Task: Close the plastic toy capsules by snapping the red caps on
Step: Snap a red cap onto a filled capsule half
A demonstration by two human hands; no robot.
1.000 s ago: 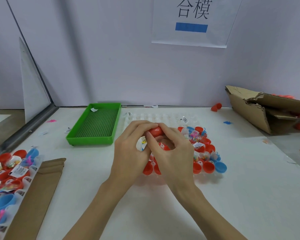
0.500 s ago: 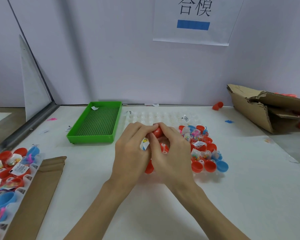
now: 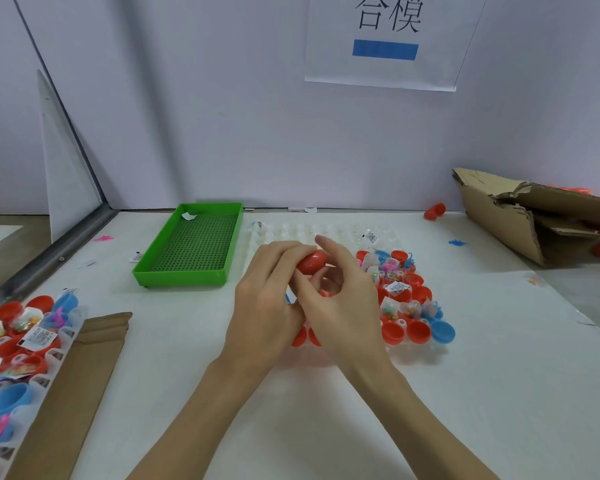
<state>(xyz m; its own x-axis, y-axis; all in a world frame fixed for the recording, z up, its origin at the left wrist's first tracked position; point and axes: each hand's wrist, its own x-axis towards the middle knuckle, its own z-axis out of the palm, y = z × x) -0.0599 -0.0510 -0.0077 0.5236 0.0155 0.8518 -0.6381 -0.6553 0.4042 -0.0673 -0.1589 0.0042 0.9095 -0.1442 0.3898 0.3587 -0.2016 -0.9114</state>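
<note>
My left hand (image 3: 269, 306) and my right hand (image 3: 343, 303) meet over the middle of the table, both pinching one toy capsule with a red cap (image 3: 311, 262) on top. The capsule's lower half is hidden by my fingers. My right index finger sticks up straight beside the cap. Under and right of my hands lies a clear blister tray (image 3: 333, 232) holding several red and blue capsule halves (image 3: 418, 332) with small bagged toys (image 3: 399, 289).
An empty green tray (image 3: 194, 245) sits at the back left. A second tray of capsules (image 3: 11, 344) lies on brown cardboard (image 3: 73, 393) at the left edge. A torn cardboard box (image 3: 520, 216) stands at the right, with a loose red cap (image 3: 434, 211) near it.
My right fingers have lifted off the red cap, so more of it shows, and the index finger now points upward. Both hands stayed in place over the tray.
</note>
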